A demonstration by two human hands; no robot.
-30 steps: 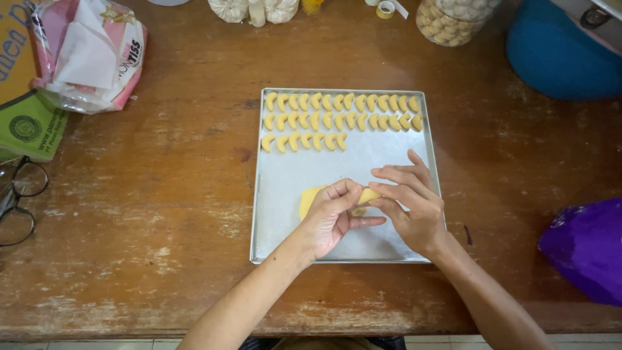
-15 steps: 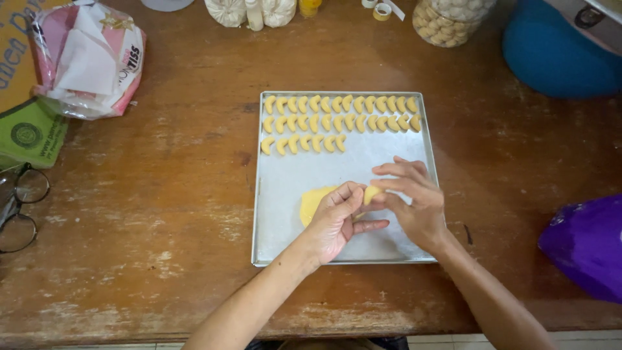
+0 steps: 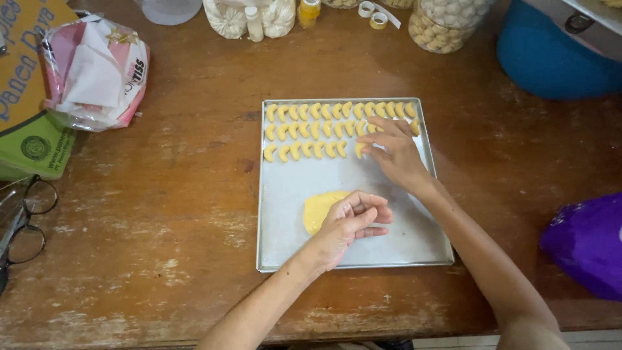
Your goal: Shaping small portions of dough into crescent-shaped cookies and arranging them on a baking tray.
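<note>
A square metal baking tray lies on the wooden table. Three rows of small yellow crescent dough pieces fill its far end. My right hand reaches over the third row, its fingertips touching a crescent piece at that row's right end. My left hand rests on the tray's near half with fingers curled, pressed against a flat lump of yellow dough. Whether the left fingers pinch any dough is hidden.
A plastic bag of wrappers and a green packet lie at the left, with eyeglasses near the left edge. Jars and bottles line the far side. A blue tub and purple bag sit right.
My right hand moved away from the dough lump up to the third row of crescents and set a piece at its end. My left hand stayed by the lump.
</note>
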